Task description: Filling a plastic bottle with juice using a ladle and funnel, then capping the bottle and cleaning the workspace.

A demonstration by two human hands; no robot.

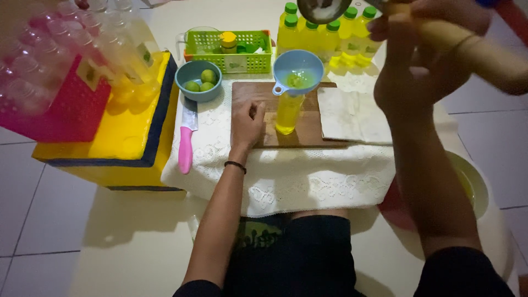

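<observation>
wooden ladle handle (473, 47) clenched in right hand (434, 22), left hand (246, 124) flat, empty on board (308, 135)

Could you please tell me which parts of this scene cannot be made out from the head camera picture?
- Right hand: blurred and close to the lens; the wooden handle and ladle bowl it holds are cut off by the top edge.
- Bottle: its neck is hidden by the blue funnel.
- Row of bottles: partly hidden behind the ladle bowl and right hand.
- Basin: mostly covered by the right forearm.
</observation>
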